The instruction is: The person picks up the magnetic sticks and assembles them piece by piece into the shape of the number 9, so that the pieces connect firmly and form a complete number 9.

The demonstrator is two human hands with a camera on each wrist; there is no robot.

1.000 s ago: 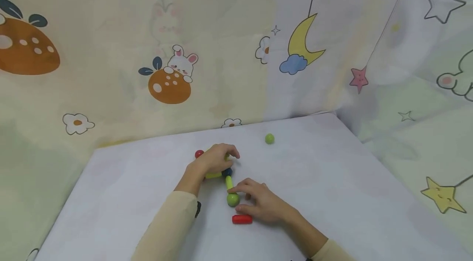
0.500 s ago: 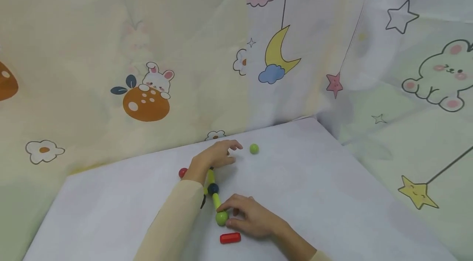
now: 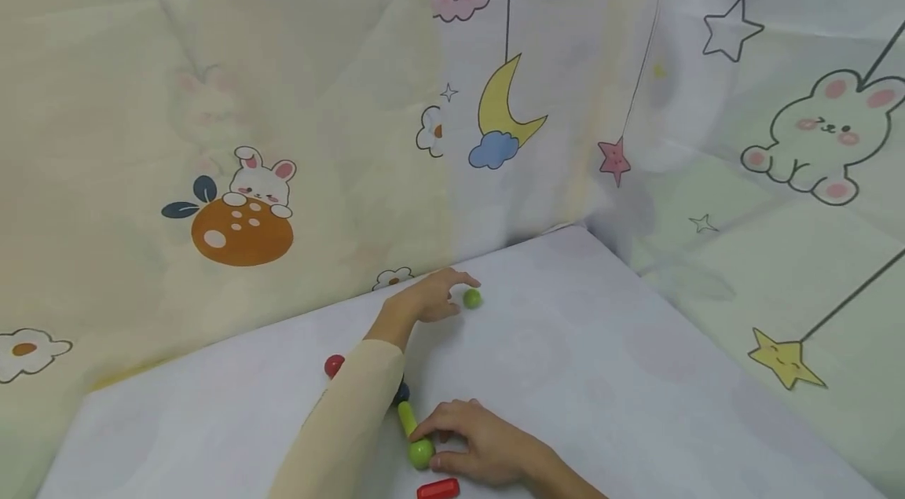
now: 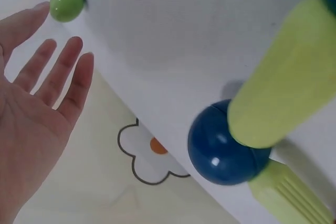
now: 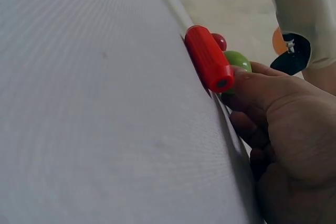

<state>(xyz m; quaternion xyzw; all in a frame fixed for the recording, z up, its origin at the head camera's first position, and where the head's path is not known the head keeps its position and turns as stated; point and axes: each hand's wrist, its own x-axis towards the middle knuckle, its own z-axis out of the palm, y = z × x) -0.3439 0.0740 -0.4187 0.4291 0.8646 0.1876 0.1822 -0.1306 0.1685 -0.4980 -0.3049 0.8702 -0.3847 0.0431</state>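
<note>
My left hand [image 3: 427, 299] reaches to the far side of the table, fingers spread around a loose green ball [image 3: 471, 299]. In the left wrist view the thumb tip appears beside that ball [image 4: 67, 4], and I cannot tell whether they touch. My right hand [image 3: 488, 444] pinches a second green ball [image 3: 420, 453] between thumb and forefinger. This ball sits at the end of a yellow-green rod [image 3: 407, 420], which runs to a dark blue ball [image 3: 402, 394]. The left sleeve hides much of the joined piece. Another blue ball [image 4: 220, 145] joins two yellow-green rods in the left wrist view.
A loose red rod [image 3: 438, 489] lies just in front of the right hand. A red ball [image 3: 335, 365] shows left of the left sleeve. Behind the white table [image 3: 566, 357] hangs a printed cloth [image 3: 353, 130], close to the left hand.
My left hand has moved away from the joined rods, back and right to the loose green ball. The right hand stays at the near green ball. The head view has swung right.
</note>
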